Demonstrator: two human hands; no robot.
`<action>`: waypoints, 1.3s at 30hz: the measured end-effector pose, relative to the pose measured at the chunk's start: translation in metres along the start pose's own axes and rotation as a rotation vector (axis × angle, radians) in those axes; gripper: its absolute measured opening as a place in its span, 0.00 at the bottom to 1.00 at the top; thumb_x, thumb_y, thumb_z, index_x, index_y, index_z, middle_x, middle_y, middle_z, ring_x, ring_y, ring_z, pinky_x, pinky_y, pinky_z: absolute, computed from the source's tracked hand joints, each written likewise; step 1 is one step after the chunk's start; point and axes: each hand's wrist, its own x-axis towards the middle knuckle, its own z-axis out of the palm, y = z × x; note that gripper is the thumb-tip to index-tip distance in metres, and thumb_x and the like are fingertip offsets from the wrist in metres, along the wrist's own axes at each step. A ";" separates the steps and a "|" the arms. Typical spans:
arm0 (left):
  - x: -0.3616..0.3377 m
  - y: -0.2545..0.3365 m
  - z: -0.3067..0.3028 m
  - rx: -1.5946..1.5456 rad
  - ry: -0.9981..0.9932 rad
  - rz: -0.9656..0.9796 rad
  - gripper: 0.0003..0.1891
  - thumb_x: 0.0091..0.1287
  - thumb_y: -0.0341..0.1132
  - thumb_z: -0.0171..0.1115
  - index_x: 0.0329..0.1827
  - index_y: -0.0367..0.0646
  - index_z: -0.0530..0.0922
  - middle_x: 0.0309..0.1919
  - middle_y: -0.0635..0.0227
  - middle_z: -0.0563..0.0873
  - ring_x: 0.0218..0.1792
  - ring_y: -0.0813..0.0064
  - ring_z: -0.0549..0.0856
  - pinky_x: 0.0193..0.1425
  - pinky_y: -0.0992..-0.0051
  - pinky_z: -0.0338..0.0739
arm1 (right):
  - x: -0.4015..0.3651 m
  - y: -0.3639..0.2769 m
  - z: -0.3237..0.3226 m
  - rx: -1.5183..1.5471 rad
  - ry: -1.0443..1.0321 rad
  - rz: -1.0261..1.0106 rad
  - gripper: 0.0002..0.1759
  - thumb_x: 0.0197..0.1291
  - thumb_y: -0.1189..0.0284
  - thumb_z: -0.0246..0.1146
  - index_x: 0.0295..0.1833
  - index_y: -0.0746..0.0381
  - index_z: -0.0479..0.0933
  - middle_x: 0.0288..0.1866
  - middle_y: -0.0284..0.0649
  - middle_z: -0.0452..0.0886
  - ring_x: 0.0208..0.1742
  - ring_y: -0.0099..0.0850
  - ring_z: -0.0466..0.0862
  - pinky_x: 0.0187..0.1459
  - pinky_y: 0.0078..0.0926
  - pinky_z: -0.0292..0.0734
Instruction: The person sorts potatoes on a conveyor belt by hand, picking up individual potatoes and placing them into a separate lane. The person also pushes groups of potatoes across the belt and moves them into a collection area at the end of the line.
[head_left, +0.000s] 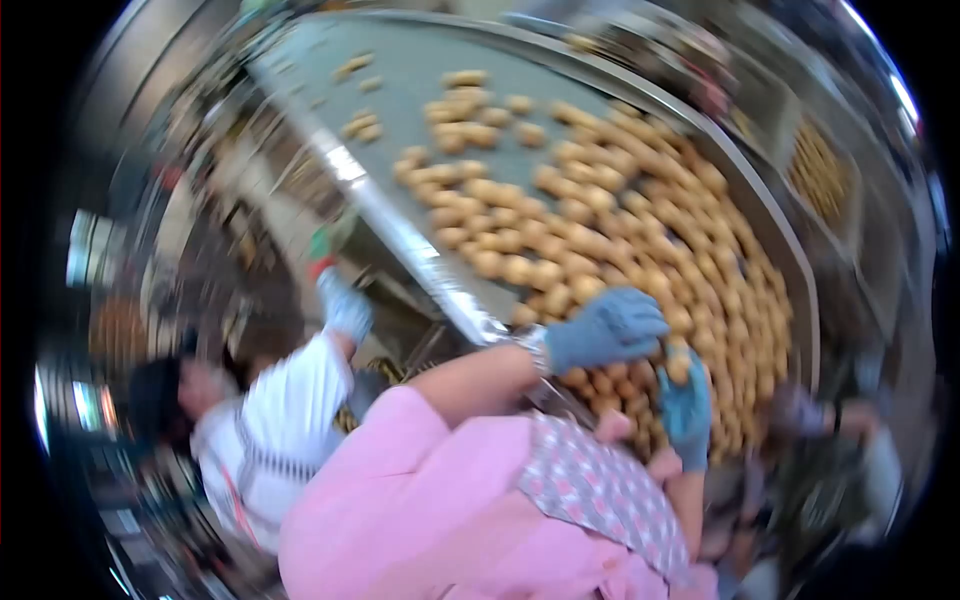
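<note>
Many potatoes [540,240] lie in a dense layer on a grey-green conveyor belt [390,110] in front of me. My left hand [605,328], in a blue-grey glove, is over the near part of the heap with its back up and its fingers reaching to the right, slightly bent. Close beside it, my right hand [686,405] wears a teal glove and has its fingers and thumb around a single potato [678,364]. Smaller, redder potatoes [625,385] lie between my hands and my pink clothing.
A shiny metal rail [400,235] edges the belt on the left, and a metal side wall [770,180] curves along the right. To my left a person in white [295,400] reaches forward with a gloved hand [345,308]. More potatoes [818,170] fill a bin beyond the wall.
</note>
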 end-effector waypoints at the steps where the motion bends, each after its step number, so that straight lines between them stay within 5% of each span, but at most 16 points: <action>1: -0.001 -0.002 -0.006 0.007 0.030 -0.103 0.15 0.69 0.41 0.71 0.55 0.47 0.86 0.52 0.60 0.89 0.59 0.57 0.87 0.66 0.59 0.81 | 0.003 0.002 -0.006 -0.125 -0.002 0.026 0.28 0.86 0.62 0.53 0.84 0.61 0.65 0.79 0.38 0.74 0.75 0.32 0.79 0.71 0.35 0.81; 3: 0.000 -0.004 -0.010 0.005 0.212 -0.146 0.12 0.70 0.42 0.69 0.51 0.48 0.86 0.45 0.60 0.87 0.50 0.56 0.86 0.58 0.60 0.81 | 0.007 -0.007 0.011 -0.305 -0.020 0.120 0.29 0.86 0.60 0.53 0.84 0.60 0.65 0.76 0.36 0.76 0.70 0.28 0.81 0.66 0.30 0.82; 4: 0.001 -0.004 -0.007 0.028 0.316 -0.203 0.08 0.67 0.40 0.67 0.34 0.48 0.82 0.33 0.62 0.84 0.39 0.58 0.85 0.47 0.59 0.79 | 0.011 -0.011 0.017 -0.361 -0.063 0.176 0.29 0.86 0.59 0.53 0.84 0.60 0.65 0.74 0.36 0.76 0.68 0.26 0.81 0.64 0.28 0.83; 5: -0.004 -0.015 -0.003 0.056 0.115 -0.268 0.08 0.71 0.43 0.66 0.42 0.49 0.83 0.38 0.62 0.85 0.44 0.60 0.86 0.50 0.60 0.80 | 0.017 -0.010 0.026 -0.409 -0.084 0.212 0.29 0.86 0.58 0.54 0.83 0.59 0.65 0.73 0.37 0.77 0.66 0.25 0.82 0.61 0.25 0.83; 7: -0.009 -0.013 -0.009 -0.008 0.171 -0.323 0.07 0.69 0.40 0.65 0.37 0.47 0.83 0.33 0.62 0.85 0.38 0.59 0.86 0.46 0.58 0.80 | 0.030 0.001 0.046 -0.522 -0.136 0.223 0.28 0.84 0.60 0.57 0.82 0.60 0.66 0.70 0.37 0.78 0.61 0.25 0.84 0.57 0.23 0.84; 9: -0.015 -0.012 -0.010 -0.021 0.026 -0.461 0.05 0.71 0.40 0.64 0.40 0.50 0.81 0.38 0.60 0.86 0.41 0.58 0.87 0.47 0.59 0.81 | 0.025 0.006 0.054 -0.620 -0.124 0.187 0.28 0.83 0.63 0.60 0.80 0.61 0.67 0.67 0.38 0.79 0.56 0.26 0.86 0.52 0.20 0.85; 11: -0.020 -0.027 0.014 0.037 0.110 -0.459 0.06 0.70 0.37 0.64 0.45 0.47 0.81 0.43 0.60 0.86 0.47 0.57 0.87 0.54 0.58 0.82 | 0.022 0.008 0.054 -0.686 -0.160 0.317 0.26 0.80 0.65 0.64 0.76 0.61 0.70 0.64 0.38 0.80 0.49 0.25 0.85 0.50 0.22 0.87; 12: -0.024 -0.023 0.008 0.186 0.240 -0.299 0.07 0.70 0.35 0.63 0.48 0.46 0.80 0.51 0.59 0.84 0.53 0.56 0.85 0.59 0.58 0.80 | 0.020 0.013 0.050 -0.654 -0.155 0.296 0.25 0.81 0.65 0.64 0.76 0.60 0.70 0.63 0.37 0.81 0.51 0.24 0.85 0.50 0.22 0.86; 14: -0.022 -0.011 -0.003 0.211 0.175 -0.456 0.11 0.69 0.34 0.64 0.53 0.47 0.81 0.54 0.60 0.82 0.58 0.55 0.82 0.63 0.56 0.78 | 0.009 0.015 0.047 -0.589 -0.102 0.236 0.25 0.80 0.65 0.64 0.77 0.59 0.70 0.62 0.37 0.81 0.52 0.25 0.85 0.52 0.24 0.87; 18: -0.007 0.010 -0.038 0.476 0.242 -0.375 0.16 0.67 0.32 0.67 0.58 0.48 0.85 0.64 0.58 0.83 0.70 0.48 0.78 0.75 0.50 0.71 | -0.018 0.002 0.026 -0.442 -0.015 0.124 0.32 0.78 0.70 0.65 0.82 0.59 0.65 0.69 0.42 0.78 0.61 0.34 0.86 0.61 0.33 0.88; 20: 0.002 0.015 -0.043 0.253 0.326 -0.307 0.24 0.67 0.33 0.71 0.68 0.46 0.84 0.64 0.57 0.85 0.71 0.49 0.79 0.76 0.53 0.72 | -0.031 -0.008 0.036 -0.294 -0.031 0.066 0.39 0.77 0.70 0.66 0.86 0.62 0.57 0.73 0.46 0.75 0.67 0.40 0.85 0.69 0.38 0.84; 23: 0.007 0.033 -0.039 -0.148 0.102 -0.184 0.29 0.64 0.37 0.77 0.70 0.46 0.83 0.68 0.60 0.85 0.75 0.53 0.78 0.79 0.54 0.71 | -0.030 -0.006 0.042 -0.226 -0.013 0.038 0.41 0.77 0.69 0.66 0.88 0.62 0.54 0.74 0.47 0.74 0.68 0.43 0.85 0.72 0.39 0.83; 27: 0.013 0.042 -0.033 -0.125 -0.046 -0.028 0.36 0.59 0.43 0.82 0.73 0.48 0.82 0.70 0.63 0.85 0.76 0.55 0.77 0.82 0.53 0.69 | -0.030 -0.008 0.070 -0.406 -0.123 -0.011 0.45 0.78 0.59 0.67 0.88 0.64 0.54 0.74 0.43 0.76 0.71 0.32 0.81 0.71 0.31 0.79; 32: -0.001 0.039 -0.043 -0.191 -0.126 -0.068 0.27 0.66 0.34 0.77 0.68 0.44 0.81 0.67 0.60 0.86 0.70 0.52 0.82 0.78 0.55 0.74 | -0.029 0.001 0.073 -0.465 -0.184 0.053 0.43 0.81 0.61 0.64 0.89 0.64 0.52 0.79 0.46 0.74 0.73 0.33 0.79 0.72 0.30 0.76; 36: -0.053 0.059 -0.105 -0.018 0.730 -0.472 0.23 0.75 0.30 0.71 0.70 0.38 0.77 0.66 0.59 0.84 0.62 0.64 0.84 0.69 0.65 0.79 | -0.056 -0.006 0.019 -0.819 -0.089 -0.155 0.31 0.81 0.76 0.56 0.85 0.66 0.63 0.75 0.48 0.78 0.70 0.36 0.82 0.72 0.35 0.78; 39: -0.175 0.018 -0.135 0.083 1.378 -0.792 0.22 0.79 0.34 0.68 0.70 0.33 0.75 0.68 0.57 0.77 0.64 0.69 0.80 0.69 0.69 0.78 | -0.108 -0.014 -0.038 -0.966 0.443 -0.439 0.26 0.84 0.72 0.54 0.81 0.67 0.68 0.72 0.45 0.80 0.69 0.36 0.82 0.69 0.35 0.79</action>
